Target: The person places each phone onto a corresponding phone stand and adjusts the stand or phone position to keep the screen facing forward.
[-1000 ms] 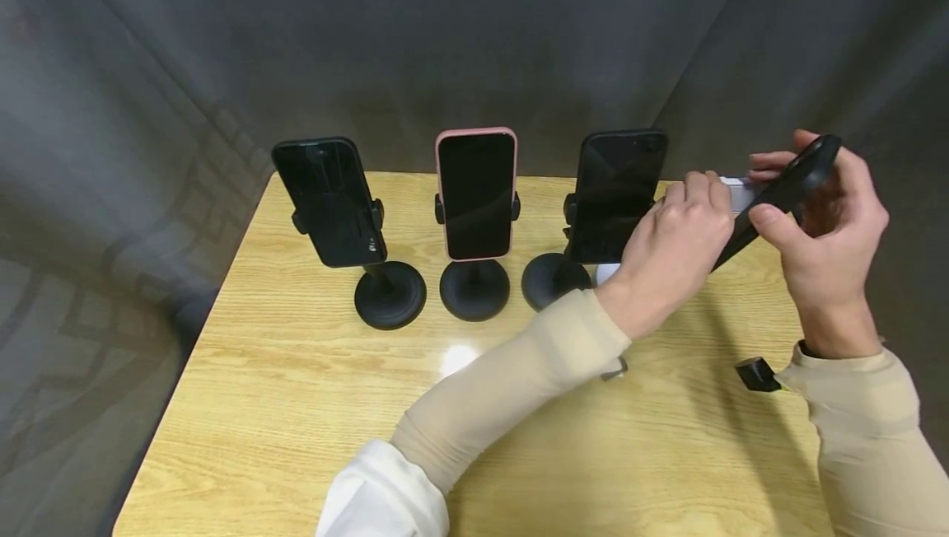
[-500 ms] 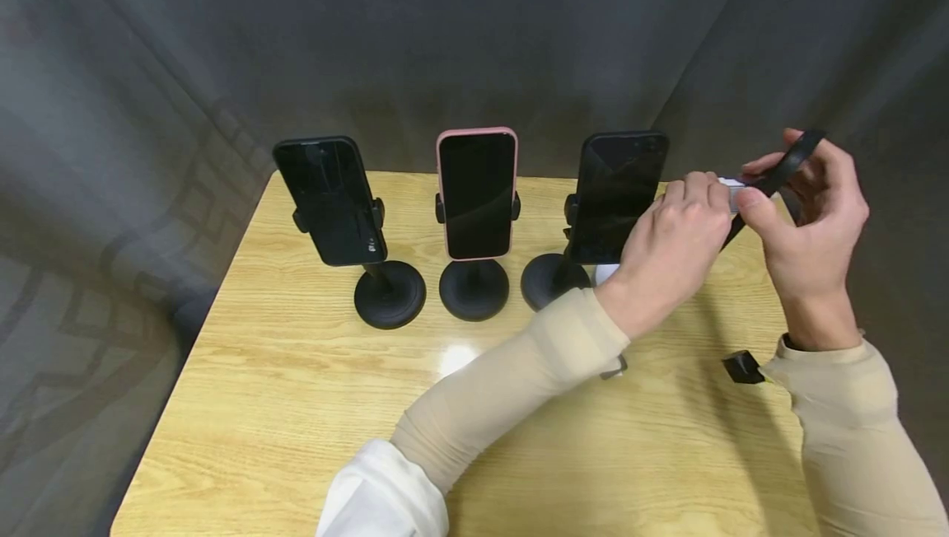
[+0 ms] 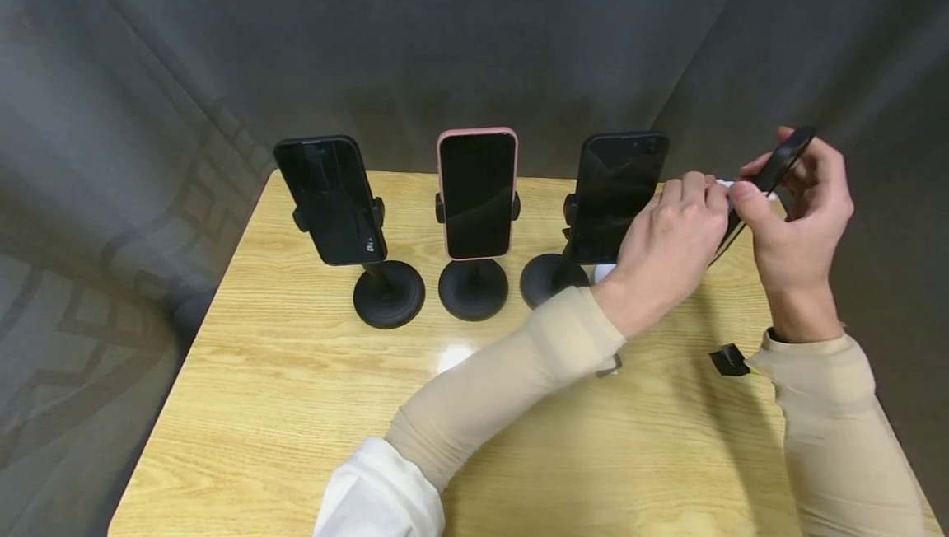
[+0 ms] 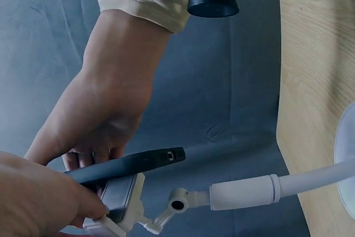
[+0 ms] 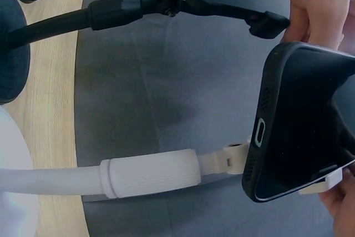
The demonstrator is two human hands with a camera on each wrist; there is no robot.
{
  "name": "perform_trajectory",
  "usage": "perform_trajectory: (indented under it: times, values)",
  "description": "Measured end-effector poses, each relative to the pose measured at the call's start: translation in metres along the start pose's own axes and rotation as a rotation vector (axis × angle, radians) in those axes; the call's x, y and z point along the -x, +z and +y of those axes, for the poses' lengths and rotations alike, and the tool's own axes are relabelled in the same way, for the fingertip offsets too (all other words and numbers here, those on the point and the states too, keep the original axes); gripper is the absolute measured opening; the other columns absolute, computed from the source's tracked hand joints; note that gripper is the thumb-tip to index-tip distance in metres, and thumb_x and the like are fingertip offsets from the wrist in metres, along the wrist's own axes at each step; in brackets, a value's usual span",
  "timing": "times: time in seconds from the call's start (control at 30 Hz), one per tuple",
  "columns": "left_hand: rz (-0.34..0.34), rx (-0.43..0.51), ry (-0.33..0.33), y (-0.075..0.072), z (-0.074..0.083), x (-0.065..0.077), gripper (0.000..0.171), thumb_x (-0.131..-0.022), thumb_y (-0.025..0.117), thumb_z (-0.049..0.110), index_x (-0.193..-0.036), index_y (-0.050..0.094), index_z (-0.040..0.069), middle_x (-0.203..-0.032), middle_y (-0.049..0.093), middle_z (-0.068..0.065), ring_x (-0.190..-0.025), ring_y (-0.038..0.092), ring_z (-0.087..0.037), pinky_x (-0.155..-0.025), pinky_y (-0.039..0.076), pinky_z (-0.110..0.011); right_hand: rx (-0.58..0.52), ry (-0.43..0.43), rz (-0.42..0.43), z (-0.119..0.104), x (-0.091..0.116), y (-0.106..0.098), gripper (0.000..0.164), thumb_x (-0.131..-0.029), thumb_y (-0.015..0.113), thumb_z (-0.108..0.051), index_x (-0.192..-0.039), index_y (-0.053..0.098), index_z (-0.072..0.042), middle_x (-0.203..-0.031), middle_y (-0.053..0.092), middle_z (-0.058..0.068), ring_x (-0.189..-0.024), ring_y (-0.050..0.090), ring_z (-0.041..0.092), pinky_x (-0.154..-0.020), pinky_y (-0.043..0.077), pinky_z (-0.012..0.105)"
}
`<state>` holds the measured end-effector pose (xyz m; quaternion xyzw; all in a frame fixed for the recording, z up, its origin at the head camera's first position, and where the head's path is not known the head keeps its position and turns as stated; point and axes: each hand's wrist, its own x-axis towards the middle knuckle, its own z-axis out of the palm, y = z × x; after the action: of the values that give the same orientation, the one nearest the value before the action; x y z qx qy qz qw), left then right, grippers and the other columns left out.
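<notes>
A black-cased phone [image 3: 782, 158] is gripped in my right hand [image 3: 804, 228], tilted edge-on in the head view. Its screen side shows in the right wrist view. My left hand [image 3: 670, 232] holds the clamp [image 4: 125, 206] of a white phone stand [image 4: 244, 192], fingers curled at the clamp's side. In the left wrist view the phone's edge lies across the clamp's pad; whether it is seated between the clamp's arms I cannot tell. The white stand's base is mostly hidden behind my left forearm in the head view.
Left of my hands, a black phone [image 3: 329, 199], a pink-cased phone [image 3: 478, 195] and another black phone [image 3: 619, 195] stand in black holders on the wooden table [image 3: 296, 405]. A dark curtain [image 3: 474, 51] hangs behind. A small grey-white object [image 3: 610, 364] lies beside my left sleeve.
My right hand has moved left with the phone, bringing it closer to the white clamp and turning it more edge-on. My left hand has stayed nearly in place.
</notes>
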<state>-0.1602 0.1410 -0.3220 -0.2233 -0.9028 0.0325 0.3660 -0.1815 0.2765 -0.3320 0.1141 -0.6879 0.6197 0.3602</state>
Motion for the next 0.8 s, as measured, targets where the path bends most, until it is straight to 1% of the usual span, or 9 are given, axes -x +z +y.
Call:
perform_trajectory:
  times: [0.13,0.23,0.33,0.4,0.47,0.53,0.63,0.73,0.8]
  values:
    - [-0.036,0.023,0.022,-0.002,-0.001,0.0,0.042,-0.108,0.031,0.009,-0.116,0.07,0.022,-0.099,0.063,0.008,-0.086,0.061,-0.005,-0.076,0.052,-0.013,-0.071,-0.001,0.048,-0.002,0.003,0.005,0.064,-0.075,0.083,-0.018,-0.131,0.061,0.006,-0.093,0.069,0.005,-0.087,0.064,0.015,-0.086,0.046,0.024]
    - [-0.051,0.022,0.037,-0.003,-0.003,0.001,0.039,-0.108,0.033,0.009,-0.116,0.069,0.022,-0.099,0.062,0.007,-0.086,0.061,-0.005,-0.077,0.052,-0.012,-0.134,-0.004,0.079,-0.006,0.004,0.011,0.069,-0.071,0.089,-0.021,-0.128,0.062,0.006,-0.089,0.069,0.007,-0.083,0.064,0.016,-0.084,0.046,0.025]
    - [-0.06,0.017,0.048,-0.003,-0.005,0.002,0.042,-0.108,0.031,0.008,-0.117,0.069,0.021,-0.098,0.062,0.007,-0.086,0.06,-0.006,-0.079,0.052,-0.013,-0.164,-0.018,0.101,-0.008,0.005,0.015,0.08,-0.065,0.097,-0.031,-0.126,0.063,0.007,-0.086,0.067,0.007,-0.081,0.062,0.016,-0.081,0.046,0.024]
    - [-0.062,0.02,0.051,-0.003,-0.006,0.003,0.044,-0.109,0.029,0.007,-0.119,0.068,0.021,-0.098,0.062,0.007,-0.086,0.059,-0.006,-0.081,0.052,-0.014,-0.173,-0.034,0.122,-0.007,0.006,0.018,0.088,-0.059,0.1,-0.039,-0.125,0.062,0.007,-0.085,0.065,0.007,-0.08,0.061,0.016,-0.079,0.045,0.024]
    - [-0.07,0.019,0.056,-0.004,-0.008,0.002,0.045,-0.108,0.027,0.006,-0.12,0.068,0.021,-0.099,0.062,0.006,-0.087,0.059,-0.007,-0.083,0.052,-0.015,-0.175,-0.054,0.146,-0.005,0.005,0.021,0.095,-0.055,0.101,-0.046,-0.124,0.062,0.007,-0.083,0.063,0.006,-0.079,0.059,0.017,-0.077,0.045,0.023]
    - [-0.079,0.026,0.058,-0.005,-0.009,0.002,0.043,-0.108,0.029,0.006,-0.121,0.067,0.022,-0.099,0.062,0.006,-0.088,0.058,-0.008,-0.085,0.052,-0.015,-0.182,-0.071,0.173,-0.002,0.004,0.023,0.1,-0.051,0.101,-0.051,-0.123,0.061,0.007,-0.083,0.061,0.006,-0.079,0.057,0.016,-0.075,0.044,0.022]
    - [-0.11,0.034,0.073,-0.007,-0.011,0.002,0.04,-0.108,0.032,0.008,-0.124,0.066,0.021,-0.102,0.063,0.005,-0.09,0.058,-0.008,-0.087,0.051,-0.015,-0.183,-0.091,0.21,0.002,0.003,0.026,0.109,-0.046,0.101,-0.059,-0.122,0.06,0.007,-0.081,0.059,0.005,-0.077,0.057,0.016,-0.075,0.044,0.022]
    - [-0.129,0.041,0.084,-0.009,-0.012,0.002,0.039,-0.108,0.034,0.009,-0.126,0.066,0.021,-0.105,0.063,0.005,-0.091,0.059,-0.008,-0.089,0.051,-0.015,-0.181,-0.105,0.249,0.007,0.002,0.028,0.117,-0.04,0.099,-0.067,-0.121,0.059,0.008,-0.081,0.057,0.005,-0.075,0.058,0.016,-0.075,0.046,0.022]
    - [-0.13,0.045,0.084,-0.01,-0.012,0.002,0.04,-0.107,0.033,0.009,-0.126,0.066,0.021,-0.106,0.064,0.005,-0.092,0.059,-0.008,-0.089,0.051,-0.015,-0.177,-0.114,0.274,0.011,0.001,0.029,0.121,-0.036,0.097,-0.071,-0.12,0.059,0.008,-0.081,0.056,0.006,-0.074,0.059,0.016,-0.075,0.048,0.022]
